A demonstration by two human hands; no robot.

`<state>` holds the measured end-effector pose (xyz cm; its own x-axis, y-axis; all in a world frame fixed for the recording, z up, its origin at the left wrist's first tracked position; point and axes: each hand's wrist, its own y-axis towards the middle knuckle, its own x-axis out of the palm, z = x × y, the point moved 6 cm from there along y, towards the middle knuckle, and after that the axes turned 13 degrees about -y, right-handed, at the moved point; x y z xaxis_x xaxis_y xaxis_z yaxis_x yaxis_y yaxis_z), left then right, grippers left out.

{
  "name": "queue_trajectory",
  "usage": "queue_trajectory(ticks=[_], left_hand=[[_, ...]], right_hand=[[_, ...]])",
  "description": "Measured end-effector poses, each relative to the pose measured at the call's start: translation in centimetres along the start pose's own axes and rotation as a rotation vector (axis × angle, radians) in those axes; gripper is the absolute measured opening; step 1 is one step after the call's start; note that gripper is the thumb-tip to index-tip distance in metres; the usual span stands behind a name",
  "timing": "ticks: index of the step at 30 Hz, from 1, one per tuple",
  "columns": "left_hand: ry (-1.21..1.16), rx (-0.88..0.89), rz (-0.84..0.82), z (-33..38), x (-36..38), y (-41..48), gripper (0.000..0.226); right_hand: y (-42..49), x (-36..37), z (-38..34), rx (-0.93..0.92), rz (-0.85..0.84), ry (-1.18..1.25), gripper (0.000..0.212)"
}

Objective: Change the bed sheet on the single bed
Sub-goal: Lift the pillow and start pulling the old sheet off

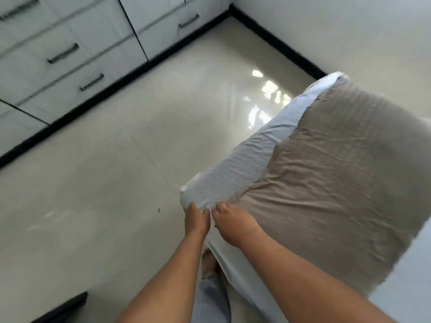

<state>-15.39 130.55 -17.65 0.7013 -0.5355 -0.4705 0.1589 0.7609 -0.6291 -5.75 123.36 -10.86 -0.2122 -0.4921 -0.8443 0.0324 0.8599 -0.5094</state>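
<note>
Floor [116, 171] glossy beside sheeted bed [338, 183]

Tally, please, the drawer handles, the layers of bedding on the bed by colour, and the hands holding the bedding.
Dark drawer handles: 5 (one)
White sheet: 1
Taupe cover: 1
Hands gripping the white sheet's corner: 2, left hand and right hand
Total: 9
</note>
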Motion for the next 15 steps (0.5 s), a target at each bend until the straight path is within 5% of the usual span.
queue_trajectory(ticks=[9, 15], left_hand=[[-0.137, -0.124, 0.145, -6.6, -1.0, 12.1, 0.047], [-0.144, -0.080, 0.242, -7.5, -2.2, 13.4, 0.012]], right_hand=[[14.2, 6.7, 0.6, -0.004, -0.170, -0.056, 0.057], [15.2, 8.0, -0.2, -0.031, -0.165, -0.087, 0.058]])
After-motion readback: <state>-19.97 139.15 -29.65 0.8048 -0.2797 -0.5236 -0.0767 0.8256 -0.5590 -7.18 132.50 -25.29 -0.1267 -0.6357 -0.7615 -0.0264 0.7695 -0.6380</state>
